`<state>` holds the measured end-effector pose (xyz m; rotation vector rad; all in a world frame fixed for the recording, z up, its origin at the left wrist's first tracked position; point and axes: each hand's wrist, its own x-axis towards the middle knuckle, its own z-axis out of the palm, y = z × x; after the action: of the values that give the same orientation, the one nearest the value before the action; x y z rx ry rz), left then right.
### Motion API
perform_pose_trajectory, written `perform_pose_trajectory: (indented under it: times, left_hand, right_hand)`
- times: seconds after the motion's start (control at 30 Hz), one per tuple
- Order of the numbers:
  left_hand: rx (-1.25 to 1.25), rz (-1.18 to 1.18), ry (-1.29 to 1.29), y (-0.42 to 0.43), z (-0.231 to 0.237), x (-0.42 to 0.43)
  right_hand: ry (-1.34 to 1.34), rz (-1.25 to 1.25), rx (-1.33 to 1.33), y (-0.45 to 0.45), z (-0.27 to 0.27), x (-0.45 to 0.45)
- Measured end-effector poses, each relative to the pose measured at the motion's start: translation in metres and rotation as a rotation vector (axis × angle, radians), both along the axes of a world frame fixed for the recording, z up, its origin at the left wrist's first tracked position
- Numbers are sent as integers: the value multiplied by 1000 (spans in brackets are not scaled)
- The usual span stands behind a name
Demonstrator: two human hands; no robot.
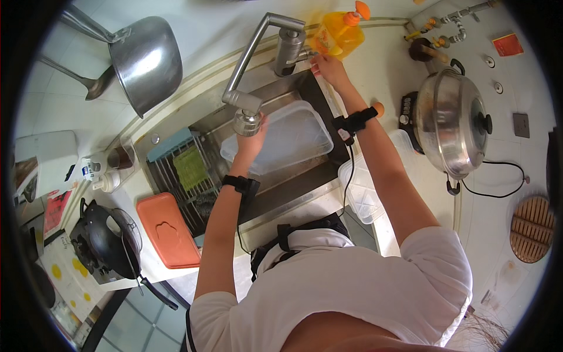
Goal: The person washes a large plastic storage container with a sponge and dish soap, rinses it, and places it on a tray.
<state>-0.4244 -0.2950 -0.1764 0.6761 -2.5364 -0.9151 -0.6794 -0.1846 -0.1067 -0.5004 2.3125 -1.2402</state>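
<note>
My left hand (252,147) is at the faucet's spray head (247,122) over the sink, beside a clear plastic container (290,136) in the basin; its fingers are partly hidden behind the spray head, so its grip cannot be told. My right hand (327,69) reaches to the handle at the right of the steel faucet (289,48), just below an orange soap pump bottle (341,35). Whether its fingers close on the handle is unclear. A green cloth (190,167) lies on the wire rack at the sink's left.
An orange-red plastic lid (168,231) lies left of the sink, near a black wok (110,237). Clear plastic containers (363,189) sit on the right counter under my forearm. Further right stands a lidded steel pot (453,125) on a cooker. A steel pan (147,61) hangs at the upper left.
</note>
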Motion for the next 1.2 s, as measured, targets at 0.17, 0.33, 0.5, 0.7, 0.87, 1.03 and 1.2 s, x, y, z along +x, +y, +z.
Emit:
perform_pose_trajectory:
  times: [0.17,0.33,0.5,0.7,0.87,1.03,1.2]
  left_hand:
    - [113,-269,-98,2,26,-3]
    - [-121,-251,9,-6,19,7]
    - [-78,-125,25,-29,6,25]
    - [-232,-154,-155,-38,29,57]
    - [-333,-365,26,-18,79,76]
    - [-534,-492,96,13,107,107]
    - [-575,-437,181,33,125,132]
  right_hand:
    - [-32,10,5,-9,-9,-11]
    - [-238,6,-104,-7,-17,-8]
    - [-335,38,-90,8,-28,3]
    - [-251,-9,-26,24,-10,33]
    - [-337,318,33,78,-15,76]
    - [-419,404,120,124,-14,157]
    - [-619,167,164,131,-10,212]
